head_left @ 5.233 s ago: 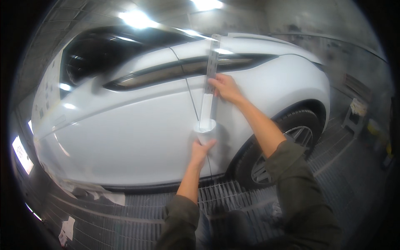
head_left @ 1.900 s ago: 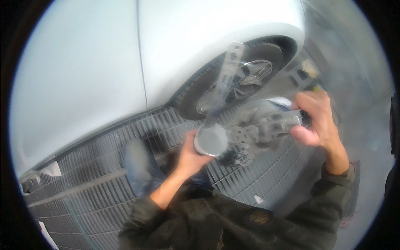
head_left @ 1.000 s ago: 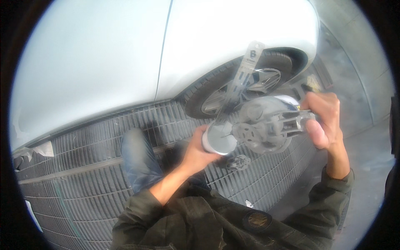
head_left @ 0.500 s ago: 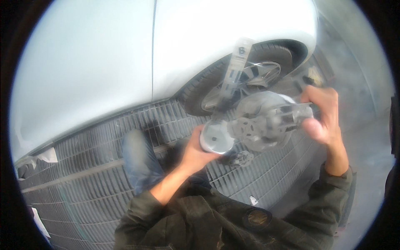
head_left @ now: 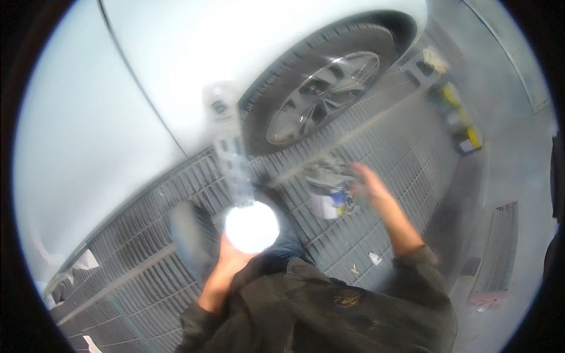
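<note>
My left hand (head_left: 233,259) is wrapped round a cup (head_left: 252,228), whose top shows bright white. A flat grey stick with slots and a dark mark, a mixing stick (head_left: 231,156), stands in the cup and leans toward the car. To the right, my right hand (head_left: 375,187) is closed at the side of a paint can (head_left: 326,203) with a grey lid fitting on top. The can looks roughly upright above the floor grating, apart from the cup. Motion blurs the can and my right fingers.
A white car body (head_left: 176,65) fills the upper left, with its wheel (head_left: 323,97) ahead. Metal grating (head_left: 382,147) covers the floor. Yellow and dark containers (head_left: 462,120) stand at the right by the wall. White scraps (head_left: 375,258) lie on the grating.
The paint can, tipped toward the cup before, is now upright and lower, away from it. The cup and stick have moved left in view, and the view has turned.
</note>
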Tool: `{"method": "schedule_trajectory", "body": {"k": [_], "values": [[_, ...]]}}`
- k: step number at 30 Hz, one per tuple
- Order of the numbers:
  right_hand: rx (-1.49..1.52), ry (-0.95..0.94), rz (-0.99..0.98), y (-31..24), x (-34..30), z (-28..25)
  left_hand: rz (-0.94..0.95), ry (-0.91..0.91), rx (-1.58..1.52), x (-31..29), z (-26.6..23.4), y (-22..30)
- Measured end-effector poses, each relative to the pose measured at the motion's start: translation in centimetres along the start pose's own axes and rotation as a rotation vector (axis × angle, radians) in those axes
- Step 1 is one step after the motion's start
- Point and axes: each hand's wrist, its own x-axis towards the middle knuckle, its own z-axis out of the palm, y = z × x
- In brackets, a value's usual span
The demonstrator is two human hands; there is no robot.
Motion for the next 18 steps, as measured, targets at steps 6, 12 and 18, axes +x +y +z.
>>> {"method": "schedule_trajectory", "body": {"k": [6, 12, 18], "values": [[-0.049, 0.354, 0.223, 16.6, 13.9, 2.9, -0.012, 0.033, 0.190, -2.7, -1.5, 2.2], [-0.197, 0.425, 0.287, 31.6, 18.5, -0.4, 0.046, -0.012, 0.146, -2.2, -2.7, 0.8], [-0.653, 0.637, -0.654, 24.3, 13.5, 1.8, -0.030, -0.041, 0.081, -0.9, -0.9, 1.6]]}}
